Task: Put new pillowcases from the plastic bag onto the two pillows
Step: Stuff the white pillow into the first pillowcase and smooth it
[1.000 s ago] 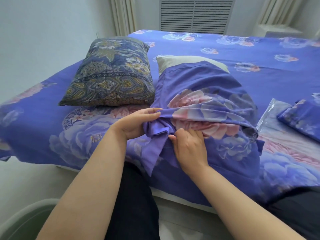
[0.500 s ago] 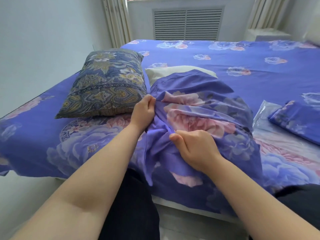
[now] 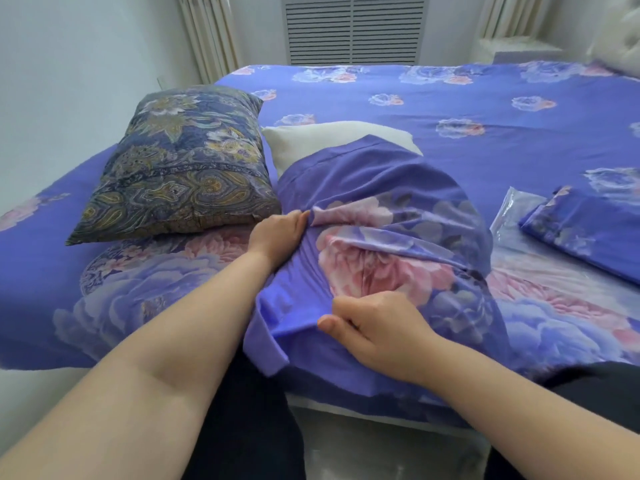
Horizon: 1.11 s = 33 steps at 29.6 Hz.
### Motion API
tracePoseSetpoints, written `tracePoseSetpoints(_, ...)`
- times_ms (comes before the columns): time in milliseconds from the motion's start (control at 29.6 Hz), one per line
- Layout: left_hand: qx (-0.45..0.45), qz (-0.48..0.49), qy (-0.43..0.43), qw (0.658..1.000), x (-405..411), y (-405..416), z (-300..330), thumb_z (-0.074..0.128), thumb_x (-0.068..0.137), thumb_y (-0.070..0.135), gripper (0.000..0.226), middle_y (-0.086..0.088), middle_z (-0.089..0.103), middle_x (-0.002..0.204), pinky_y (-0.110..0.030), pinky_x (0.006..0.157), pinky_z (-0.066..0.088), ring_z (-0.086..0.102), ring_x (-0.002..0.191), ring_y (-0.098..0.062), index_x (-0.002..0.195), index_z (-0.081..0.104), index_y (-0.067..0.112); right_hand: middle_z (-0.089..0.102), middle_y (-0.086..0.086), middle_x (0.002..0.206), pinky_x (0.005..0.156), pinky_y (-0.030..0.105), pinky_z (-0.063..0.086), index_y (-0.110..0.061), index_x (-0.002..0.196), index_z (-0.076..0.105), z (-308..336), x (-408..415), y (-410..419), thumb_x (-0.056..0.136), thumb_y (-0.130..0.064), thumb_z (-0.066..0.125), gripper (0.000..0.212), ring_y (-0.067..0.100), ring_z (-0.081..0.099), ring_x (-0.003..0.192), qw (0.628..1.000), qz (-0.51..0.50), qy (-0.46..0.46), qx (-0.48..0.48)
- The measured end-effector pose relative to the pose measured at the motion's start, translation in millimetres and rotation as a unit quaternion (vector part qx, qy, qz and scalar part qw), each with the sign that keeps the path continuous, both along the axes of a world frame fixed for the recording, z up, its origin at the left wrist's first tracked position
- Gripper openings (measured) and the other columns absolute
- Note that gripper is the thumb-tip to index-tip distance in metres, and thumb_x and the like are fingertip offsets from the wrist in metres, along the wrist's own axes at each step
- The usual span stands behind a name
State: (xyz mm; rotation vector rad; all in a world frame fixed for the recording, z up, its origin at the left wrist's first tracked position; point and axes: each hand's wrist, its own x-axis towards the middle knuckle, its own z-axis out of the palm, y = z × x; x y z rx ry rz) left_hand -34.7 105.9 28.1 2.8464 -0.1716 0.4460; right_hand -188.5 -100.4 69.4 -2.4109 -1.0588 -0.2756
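Note:
A cream pillow (image 3: 332,138) lies on the bed, its near part covered by a purple pillowcase (image 3: 381,216) with pink flowers. My left hand (image 3: 277,235) grips the case's left edge. Near the front, my right hand (image 3: 377,330) pinches the bunched cloth at the case's near edge. A second pillow (image 3: 183,164) in a dark paisley cover lies to the left, next to the first. At the right, a folded purple pillowcase (image 3: 585,230) rests on a clear plastic bag (image 3: 512,209).
The bed (image 3: 450,98) wears a purple flowered sheet. A white wall runs along the left. A vent grille (image 3: 353,29) and curtains (image 3: 207,32) stand behind the bed. Dark trousers (image 3: 242,427) show at the bottom, against the bed's front edge.
My left hand moved up along the case's left side and took a new grip. My right hand slid toward me, gripping the bunched cloth. The case now sits further over the pillow.

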Motion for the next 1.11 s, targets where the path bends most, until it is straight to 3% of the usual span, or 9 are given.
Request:
tracePoseSetpoints(101,-0.062,0.011,0.075,0.995,-4.8,9.7,3.8,0.036,0.099,0.039,0.034,-0.020,0.065,0.099,-0.040,0.071,0.039,0.059,0.096,-0.038,0.085,0.052,0.014,0.055,-0.003,0.068,0.060,0.035,0.040,-0.015,0.078,0.054,0.2,1.9,4.2,0.092,-0.049,0.046,0.037,0.022,0.054,0.066,1.000,0.003,0.023,0.002)
tracePoseSetpoints(236,-0.181,-0.045,-0.030,0.982,-22.0,12.2,32.6,0.055,0.093,0.029,0.021,-0.008,0.063,0.096,-0.034,0.083,0.044,0.059,0.091,-0.028,0.098,0.062,0.009,0.059,-0.003,0.089,0.079,0.031,0.040,-0.018,0.089,0.062,14.4,26.4,-10.5,0.086,-0.037,0.060,0.019,0.021,0.054,0.088,0.981,-0.141,-0.048,0.122)
tracePoseSetpoints(304,-0.231,-0.094,-0.007,0.968,-38.8,2.7,46.3,0.057,0.092,0.034,0.029,-0.003,0.061,0.104,-0.027,0.086,0.043,0.060,0.096,-0.021,0.111,0.062,0.013,0.056,0.002,0.113,0.094,0.034,0.035,-0.023,0.109,0.061,21.0,47.7,-27.1,0.084,-0.043,0.062,0.033,0.027,0.049,0.110,0.970,-0.230,-0.039,0.066)
tracePoseSetpoints(405,-0.115,-0.121,0.048,0.985,-51.4,-13.1,48.8,0.065,0.085,0.040,0.047,-0.009,0.057,0.121,-0.036,0.101,0.039,0.054,0.112,-0.024,0.123,0.058,0.013,0.042,0.004,0.138,0.103,0.037,0.032,-0.027,0.134,0.044,34.2,73.5,-52.6,0.074,-0.064,0.055,0.071,0.024,0.038,0.128,0.955,-0.249,0.146,-0.066)
tracePoseSetpoints(540,-0.095,-0.088,0.005,0.992,-53.2,-29.7,50.2,0.063,0.087,0.038,0.031,-0.010,0.061,0.109,-0.036,0.091,0.042,0.056,0.102,-0.030,0.103,0.064,0.012,0.048,0.011,0.134,0.087,0.033,0.039,-0.019,0.131,0.049,36.5,87.0,-72.3,0.079,-0.045,0.058,0.059,0.028,0.049,0.119,0.938,-0.271,0.177,-0.122)
tracePoseSetpoints(709,-0.157,0.006,-0.018,0.987,-39.2,-44.7,52.4,0.049,0.094,0.028,0.014,-0.017,0.067,0.095,-0.038,0.072,0.041,0.058,0.092,-0.039,0.093,0.054,0.015,0.063,0.013,0.103,0.073,0.034,0.046,-0.019,0.094,0.061,22.7,95.3,-99.2,0.083,-0.040,0.048,0.027,0.031,0.057,0.087,0.886,-0.360,0.170,-0.240)
tracePoseSetpoints(810,-0.234,0.003,0.041,0.971,-24.0,-54.8,52.2,0.045,0.096,0.022,0.019,-0.011,0.061,0.085,-0.033,0.073,0.037,0.058,0.093,-0.035,0.079,0.046,0.015,0.063,0.019,0.105,0.072,0.036,0.040,-0.015,0.096,0.060,4.9,110.3,-103.2,0.092,-0.021,0.042,0.020,0.037,0.058,0.097,0.907,-0.394,0.129,-0.080)
tracePoseSetpoints(911,-0.195,-0.027,0.018,0.980,-22.5,-58.1,47.6,0.045,0.097,0.025,0.024,-0.015,0.062,0.080,-0.036,0.068,0.037,0.058,0.085,-0.036,0.076,0.046,0.014,0.062,0.019,0.098,0.072,0.032,0.034,-0.001,0.101,0.063,-2.8,133.9,-102.8,0.099,-0.023,0.043,0.030,0.028,0.057,0.096,0.888,-0.385,0.214,0.131)
tracePoseSetpoints(1114,-0.120,-0.034,-0.075,0.989,-13.5,-34.0,32.6,0.043,0.098,0.032,0.031,-0.019,0.063,0.079,-0.037,0.058,0.033,0.057,0.079,-0.041,0.072,0.039,0.016,0.072,-0.001,0.070,0.054,0.020,0.051,-0.010,0.087,0.070,0.9,149.4,-106.8,0.083,-0.048,0.064,0.038,0.017,0.066,0.069,0.818,-0.244,0.456,0.250)
